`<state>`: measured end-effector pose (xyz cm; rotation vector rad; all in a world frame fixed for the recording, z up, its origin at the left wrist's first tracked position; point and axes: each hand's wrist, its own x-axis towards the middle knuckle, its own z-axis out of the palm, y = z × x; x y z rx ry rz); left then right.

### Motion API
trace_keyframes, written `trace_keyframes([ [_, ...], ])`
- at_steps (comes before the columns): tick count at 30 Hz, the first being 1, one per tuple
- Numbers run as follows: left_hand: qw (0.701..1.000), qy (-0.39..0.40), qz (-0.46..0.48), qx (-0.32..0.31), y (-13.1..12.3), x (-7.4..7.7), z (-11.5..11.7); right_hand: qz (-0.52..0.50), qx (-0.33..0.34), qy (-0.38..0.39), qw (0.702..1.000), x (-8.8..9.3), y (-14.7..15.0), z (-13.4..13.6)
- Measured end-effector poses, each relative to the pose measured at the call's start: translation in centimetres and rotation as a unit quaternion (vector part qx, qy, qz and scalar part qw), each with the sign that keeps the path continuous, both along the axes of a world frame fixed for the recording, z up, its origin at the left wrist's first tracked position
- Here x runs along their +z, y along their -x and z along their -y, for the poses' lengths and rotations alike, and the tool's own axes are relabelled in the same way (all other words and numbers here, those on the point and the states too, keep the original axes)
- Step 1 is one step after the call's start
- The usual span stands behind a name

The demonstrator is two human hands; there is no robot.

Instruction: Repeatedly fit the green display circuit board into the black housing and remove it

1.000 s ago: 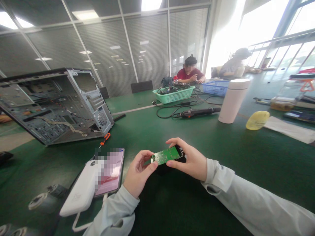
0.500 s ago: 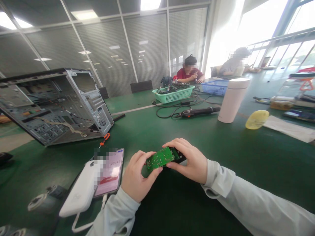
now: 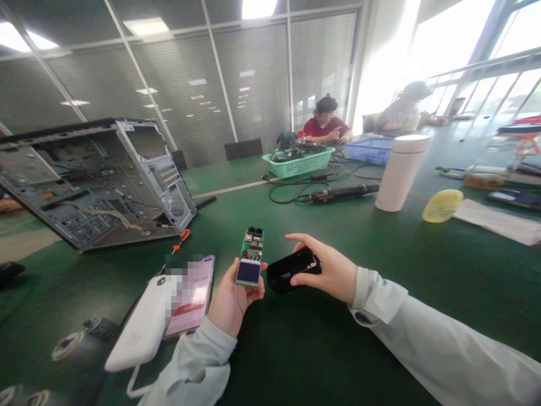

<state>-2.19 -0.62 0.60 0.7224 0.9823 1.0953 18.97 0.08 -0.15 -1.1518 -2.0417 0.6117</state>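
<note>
My left hand (image 3: 230,299) grips a small green circuit board (image 3: 250,257) by its near end, where a small square screen sits. The board points away from me, component side up. My right hand (image 3: 327,269) holds a black plastic casing shell (image 3: 291,269) just to the right of the board, fingers wrapped over its far edge. Board and shell are apart, a small gap between them, both above the green table (image 3: 321,349).
A phone (image 3: 192,296) and a white power bank (image 3: 141,330) lie left of my left hand. An open computer case (image 3: 93,180) stands at the far left. A white flask (image 3: 399,172), a black tool with cable (image 3: 338,193) and two baskets lie farther back. Two people sit at the far end.
The board was held by both hands against the black shell. Now my left hand has drawn it out, turned it over and pointed it away; my right hand keeps the shell.
</note>
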Motion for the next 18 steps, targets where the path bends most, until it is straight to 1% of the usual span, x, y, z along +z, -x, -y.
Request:
trace_keyframes([
  [3, 1.000, 0.008, 0.013, -0.020, -0.4, 0.2, 0.4, 0.020, -0.025, -0.009, 0.999, -0.4, 0.0, -0.3],
  [5, 1.000, 0.009, 0.008, -0.027, -0.5, 0.2, 0.5, 0.032, -0.058, -0.022, 0.998, -0.4, 0.0, -0.4],
  [7, 0.999, 0.011, 0.002, -0.035, -0.5, 0.2, 0.6, 0.021, -0.101, -0.017, 0.995, -0.1, 0.0, -0.4],
  [8, 0.999, 0.011, -0.001, -0.039, -0.5, 0.2, 0.6, -0.011, -0.121, 0.008, 0.993, 0.2, 0.1, -0.4],
  [10, 0.999, 0.013, -0.007, -0.043, -0.5, 0.2, 0.6, -0.117, -0.147, 0.098, 0.977, 0.9, 0.1, -0.4],
  [12, 0.999, 0.014, -0.010, -0.044, -0.4, 0.2, 0.5, -0.222, -0.148, 0.198, 0.943, 1.5, 0.2, -0.5],
  [13, 0.999, 0.014, -0.010, -0.042, -0.4, 0.2, 0.5, -0.256, -0.143, 0.241, 0.925, 1.8, 0.3, -0.5],
  [15, 0.999, 0.013, -0.008, -0.040, -0.4, 0.2, 0.5, -0.290, -0.125, 0.316, 0.895, 2.3, 0.6, -0.4],
  [18, 0.999, 0.012, -0.006, -0.035, -0.4, 0.2, 0.5, -0.334, -0.080, 0.429, 0.836, 2.7, 1.0, 0.1],
])
